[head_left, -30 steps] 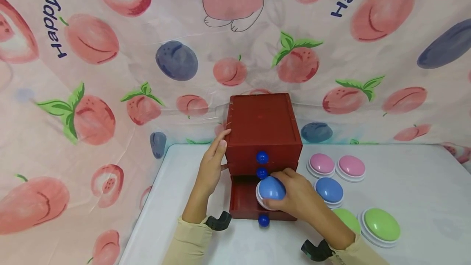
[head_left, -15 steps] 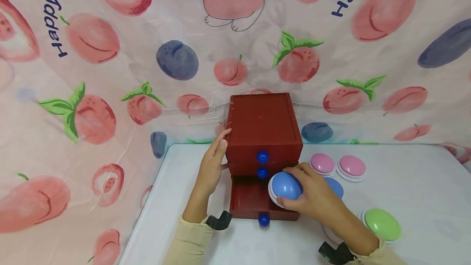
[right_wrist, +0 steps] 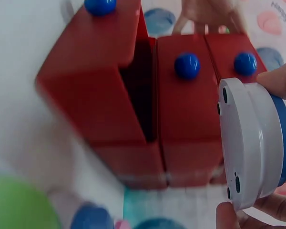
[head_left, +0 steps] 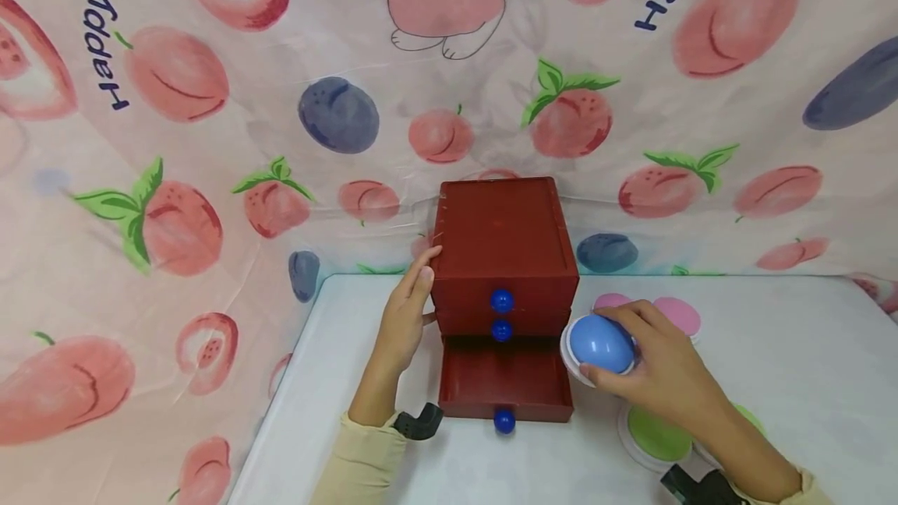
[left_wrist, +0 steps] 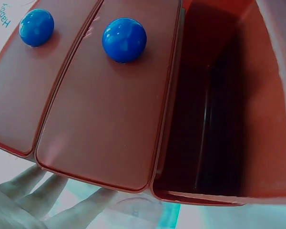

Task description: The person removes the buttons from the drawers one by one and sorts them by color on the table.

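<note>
My right hand [head_left: 666,372] grips a blue dome-topped push button [head_left: 602,344] with a white base, just right of the drawer cabinet's pulled-out bottom drawer [head_left: 505,384]. In the right wrist view the white base of the button [right_wrist: 248,138] shows its underside edge, with fingers and thumb around the rim. My left hand [head_left: 403,326] rests its extended fingers against the left side of the dark red cabinet [head_left: 501,232]. Two upper drawers with round blue knobs [head_left: 501,301] are closed. The bottom drawer holds nothing visible.
Pink buttons [head_left: 678,316] lie right of the cabinet, partly behind my right hand. Green buttons [head_left: 659,433] lie nearer, under my right forearm. Another blue button [right_wrist: 90,217] appears blurred in the right wrist view. A fruit-printed cloth [head_left: 442,84] hangs behind the white table [head_left: 344,310].
My right hand has lifted the blue button out of the bottom drawer and carried it right, past the drawer's side. My left hand has stayed against the cabinet.
</note>
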Demonstrator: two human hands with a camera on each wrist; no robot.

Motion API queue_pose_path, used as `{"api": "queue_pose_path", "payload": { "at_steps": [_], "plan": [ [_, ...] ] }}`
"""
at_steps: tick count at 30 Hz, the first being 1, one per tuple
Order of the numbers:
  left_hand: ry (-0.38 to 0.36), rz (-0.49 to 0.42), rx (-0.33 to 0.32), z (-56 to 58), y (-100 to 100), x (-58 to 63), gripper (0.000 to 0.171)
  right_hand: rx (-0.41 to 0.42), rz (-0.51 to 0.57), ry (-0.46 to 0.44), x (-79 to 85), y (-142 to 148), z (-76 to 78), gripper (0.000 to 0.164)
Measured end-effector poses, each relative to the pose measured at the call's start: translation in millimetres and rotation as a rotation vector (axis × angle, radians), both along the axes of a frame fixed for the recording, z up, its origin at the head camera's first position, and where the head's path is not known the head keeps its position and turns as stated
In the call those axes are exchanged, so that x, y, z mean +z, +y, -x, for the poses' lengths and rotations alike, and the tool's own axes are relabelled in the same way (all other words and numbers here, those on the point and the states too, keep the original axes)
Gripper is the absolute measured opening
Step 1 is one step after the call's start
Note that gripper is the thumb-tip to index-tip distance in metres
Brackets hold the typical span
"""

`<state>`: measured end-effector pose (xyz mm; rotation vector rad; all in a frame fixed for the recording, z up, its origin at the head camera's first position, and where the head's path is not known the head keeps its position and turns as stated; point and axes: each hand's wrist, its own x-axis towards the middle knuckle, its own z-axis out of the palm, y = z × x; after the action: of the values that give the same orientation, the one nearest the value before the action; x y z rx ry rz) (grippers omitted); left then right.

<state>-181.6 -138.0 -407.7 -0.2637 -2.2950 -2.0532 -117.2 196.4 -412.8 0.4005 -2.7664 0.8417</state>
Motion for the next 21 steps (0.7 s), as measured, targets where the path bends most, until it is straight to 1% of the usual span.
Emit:
{"api": "queue_pose_path", "payload": {
  "at_steps": [4, 11, 14, 18, 21],
  "plan": [
    [-0.003, 0.001, 0.005, 0.5, -0.5, 0.2, 0.044, -0.045, -0.038, -0.006, 0.5, 20.7, 1.4, 0.079],
    [-0.003, -0.011, -0.009, 1.5, 2.1, 0.5, 0.044, -0.118, -0.062, -0.014, -9.2, 58.0, 0.9, 0.08],
    [0.003, -0.01, -0.004, 1.8, 1.7, 0.7, 0.043, -0.165, -0.085, -0.058, -15.0, 68.1, 1.3, 0.086],
    [0.006, -0.012, -0.002, 1.5, 0.7, 0.3, 0.043, -0.242, -0.133, -0.141, -25.0, 79.5, 1.9, 0.096],
    [0.002, -0.012, -0.005, 1.0, 0.5, 0.0, 0.043, -0.294, -0.156, -0.195, -32.5, 88.4, 2.1, 0.101]
  ]
}}
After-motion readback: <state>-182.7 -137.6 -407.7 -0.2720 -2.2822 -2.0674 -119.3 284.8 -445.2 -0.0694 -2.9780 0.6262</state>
